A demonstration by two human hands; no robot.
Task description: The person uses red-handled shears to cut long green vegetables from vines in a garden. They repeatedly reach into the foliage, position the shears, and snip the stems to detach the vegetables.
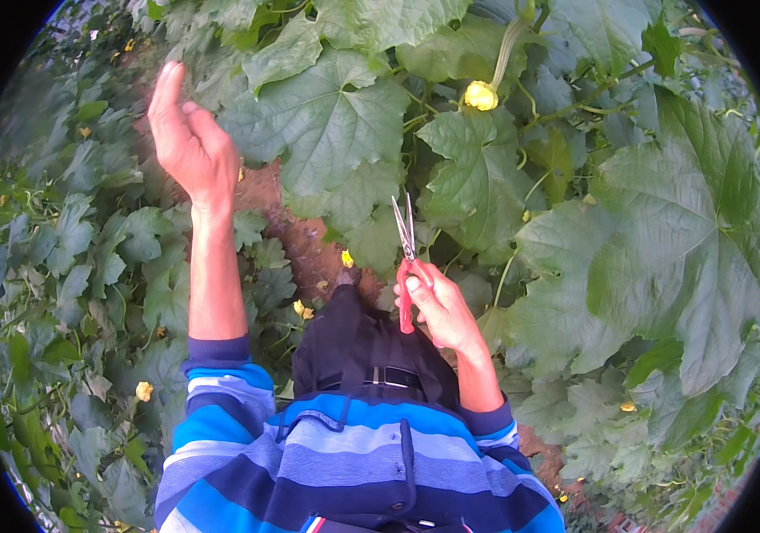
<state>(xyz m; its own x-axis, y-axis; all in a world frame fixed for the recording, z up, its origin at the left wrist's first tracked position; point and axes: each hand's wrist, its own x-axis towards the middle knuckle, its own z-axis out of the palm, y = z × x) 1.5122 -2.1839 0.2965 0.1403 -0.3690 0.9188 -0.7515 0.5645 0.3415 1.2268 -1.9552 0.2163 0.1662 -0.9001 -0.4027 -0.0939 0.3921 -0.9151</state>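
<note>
My right hand point(445, 308) grips a pair of red-handled scissors point(406, 280) in front of my waist. Their pointed metal blades are slightly parted and aim away from me, towards the leaves. Raised at the upper left is my left hand point(194, 143), with fingers extended and nothing visible in it; it is close to a broad green leaf point(326, 120). Beyond the scissors hangs a slender young gourd point(508, 53), probably a luffa, with a yellow blossom point(481, 96) at its lower end. The blades touch neither the gourd nor its flower.
Large vine leaves point(699, 226) crowd the right side, and denser foliage point(80, 233) fills the left. Brown soil point(296, 240) shows between the plants by my shoe point(348, 276). Thin stems and tendrils cross near the gourd. Small yellow flowers point(144, 391) dot the vines.
</note>
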